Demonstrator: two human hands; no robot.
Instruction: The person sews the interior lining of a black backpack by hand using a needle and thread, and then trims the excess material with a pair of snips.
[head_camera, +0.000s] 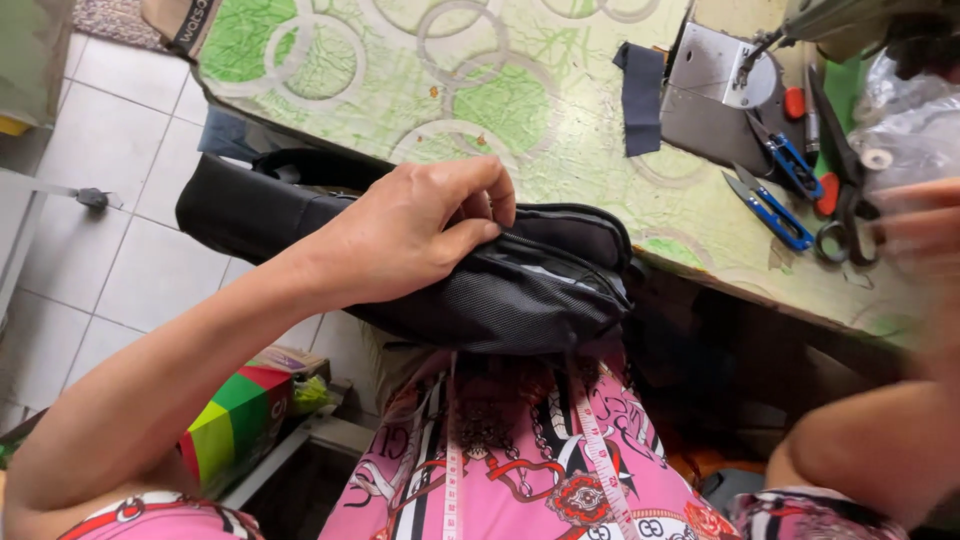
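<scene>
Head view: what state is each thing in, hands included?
Black bag: lying on the lap, gripped from above.
Left hand: closed on the bag.
Right hand: raised near the table edge, blurred, grip unclear.
Blue snips: lying flat on the table.
Measuring tape: hanging loose over the pink clothing.
Dark cloth strip: lying on the table.

1. You have one view only, the head camera, so nothing is shared with a second view.
2. It sits on your head and looks steeply down over your lap, tilted slightly forward toward the table (560, 150).
3. Range is close: your left hand (410, 235) and the black bag (500, 285) fill the frame centre.
4. Your right hand (925, 235) sits at the right edge, blurred and partly cut off.
5. The top edge reaches the sewing machine base (715, 95); the left side takes in the tiled floor (130, 250) beside you.
</scene>
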